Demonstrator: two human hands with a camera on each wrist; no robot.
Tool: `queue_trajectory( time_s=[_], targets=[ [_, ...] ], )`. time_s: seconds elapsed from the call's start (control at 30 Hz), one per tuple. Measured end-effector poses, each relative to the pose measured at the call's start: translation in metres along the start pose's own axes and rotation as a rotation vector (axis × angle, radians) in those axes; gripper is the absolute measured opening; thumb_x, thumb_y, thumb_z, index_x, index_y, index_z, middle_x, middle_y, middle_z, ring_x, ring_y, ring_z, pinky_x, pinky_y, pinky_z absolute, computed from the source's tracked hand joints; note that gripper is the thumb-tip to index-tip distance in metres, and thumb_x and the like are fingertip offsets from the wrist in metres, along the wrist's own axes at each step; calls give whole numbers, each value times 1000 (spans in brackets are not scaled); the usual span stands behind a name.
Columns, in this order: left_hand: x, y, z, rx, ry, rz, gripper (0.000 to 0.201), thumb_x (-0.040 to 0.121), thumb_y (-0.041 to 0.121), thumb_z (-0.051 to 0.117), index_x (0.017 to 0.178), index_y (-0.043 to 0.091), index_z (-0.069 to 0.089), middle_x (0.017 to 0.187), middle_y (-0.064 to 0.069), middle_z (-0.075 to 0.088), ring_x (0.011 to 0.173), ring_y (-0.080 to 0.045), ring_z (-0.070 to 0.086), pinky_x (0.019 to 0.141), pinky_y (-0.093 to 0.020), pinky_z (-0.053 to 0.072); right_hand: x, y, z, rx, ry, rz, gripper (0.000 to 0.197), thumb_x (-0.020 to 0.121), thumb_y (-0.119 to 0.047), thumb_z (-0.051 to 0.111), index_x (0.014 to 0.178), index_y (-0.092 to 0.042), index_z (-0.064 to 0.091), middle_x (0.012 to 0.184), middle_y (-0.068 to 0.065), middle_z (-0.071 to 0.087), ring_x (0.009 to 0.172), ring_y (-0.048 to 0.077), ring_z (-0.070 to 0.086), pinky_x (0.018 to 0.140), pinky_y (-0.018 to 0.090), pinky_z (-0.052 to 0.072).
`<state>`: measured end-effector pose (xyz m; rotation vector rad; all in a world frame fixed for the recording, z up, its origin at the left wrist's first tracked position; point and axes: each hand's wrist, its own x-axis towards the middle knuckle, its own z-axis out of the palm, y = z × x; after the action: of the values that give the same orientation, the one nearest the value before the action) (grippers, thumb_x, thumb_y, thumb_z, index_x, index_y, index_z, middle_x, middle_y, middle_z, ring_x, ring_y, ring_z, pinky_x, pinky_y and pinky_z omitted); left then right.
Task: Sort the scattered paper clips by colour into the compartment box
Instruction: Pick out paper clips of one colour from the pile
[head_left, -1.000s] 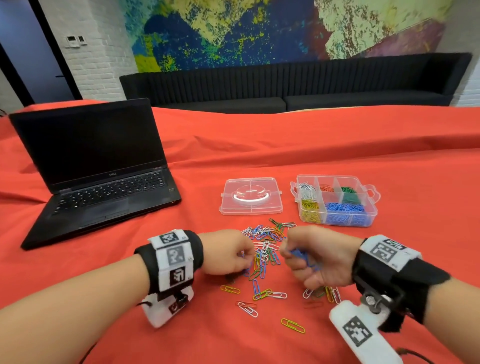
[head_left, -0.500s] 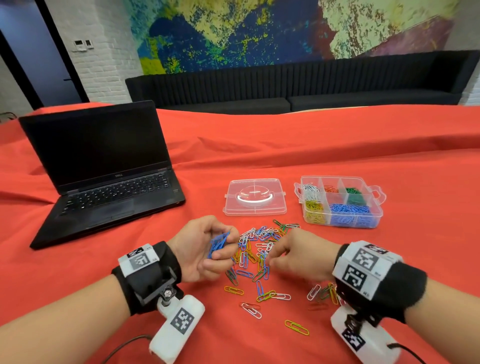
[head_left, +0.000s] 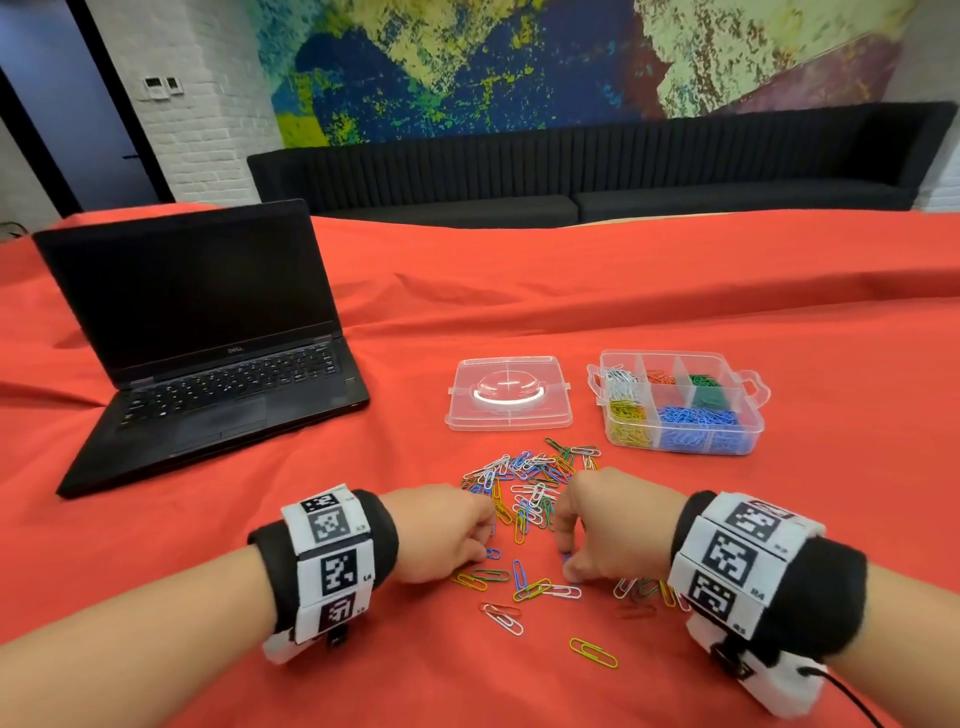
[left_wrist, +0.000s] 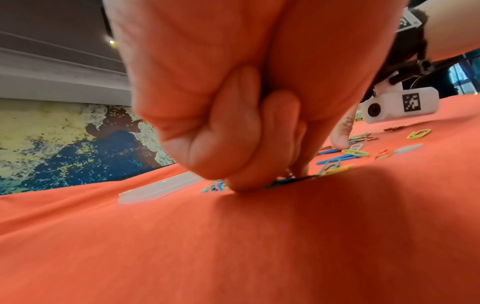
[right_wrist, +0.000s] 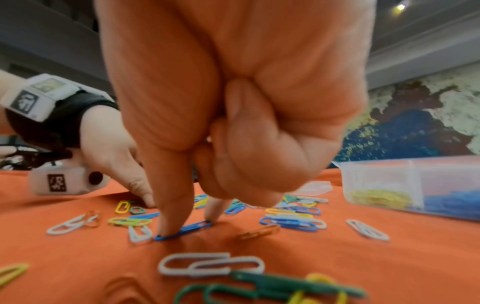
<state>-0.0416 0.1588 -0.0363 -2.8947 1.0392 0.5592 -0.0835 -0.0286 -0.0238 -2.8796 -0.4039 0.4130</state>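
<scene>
Coloured paper clips (head_left: 530, 483) lie scattered on the red cloth between my hands. My left hand (head_left: 485, 545) is knuckles-up at the pile's left, fingers curled; its fingertips (left_wrist: 244, 183) pinch a blue clip (left_wrist: 285, 180) against the cloth. My right hand (head_left: 566, 558) is at the pile's right; thumb and forefinger (right_wrist: 168, 222) pinch the ends of a blue clip (right_wrist: 189, 228) lying flat. The clear compartment box (head_left: 675, 355) stands open beyond the right hand, holding white, red, green, yellow and blue clips in separate cells.
The box's clear lid (head_left: 509, 392) lies to the left of the box. An open black laptop (head_left: 208, 374) stands at the far left. Loose clips, among them a yellow one (head_left: 592, 652), lie near the table's front. A dark sofa runs behind the table.
The left hand, which held a bunch of blue clips palm-up, has turned palm-down onto the cloth. The right hand has shifted nearer and set its fingertips on a blue clip.
</scene>
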Motion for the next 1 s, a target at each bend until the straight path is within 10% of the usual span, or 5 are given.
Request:
queue_trajectory(
  time_s=[0.27,0.5,0.67,0.83,1.0],
  targets=[
    [-2,5,-2,76,35,3,22,96,33,49,113,20,49,94,4,56,91,-18,51,68,-24,29,-1,9,7,8,38,161,43,70,-51,75,64,-17,50,67,1,55,72,20,56,60,25,41],
    [1,6,-3,153,25,53,11,94,26,46,97,18,54,90,-2,60,80,-21,49,66,-24,31,-2,7,10,-7,-33,127,21,81,-23,59,81,-3,64,76,14,59,71,22,53,65,27,46],
    [-2,-7,-13,-715,-102,31,19,92,21,48,74,21,45,49,7,37,36,-7,29,40,-19,24,1,3,8,14,37,198,33,75,-41,69,67,-18,47,75,3,55,76,22,56,64,26,44],
    [-4,-19,-18,-1814,-274,161,2,75,18,45,74,17,47,48,-2,34,36,-8,23,41,-10,18,0,0,7,-71,-23,159,27,81,-24,62,65,-14,43,66,2,47,74,24,49,64,23,40],
    [-2,-7,-17,-1689,-87,48,33,93,31,42,62,17,39,49,-1,31,32,-8,22,39,-10,13,-8,15,2,373,-140,316,16,78,-27,55,69,-13,55,57,2,45,47,17,41,44,20,35]
  ],
)
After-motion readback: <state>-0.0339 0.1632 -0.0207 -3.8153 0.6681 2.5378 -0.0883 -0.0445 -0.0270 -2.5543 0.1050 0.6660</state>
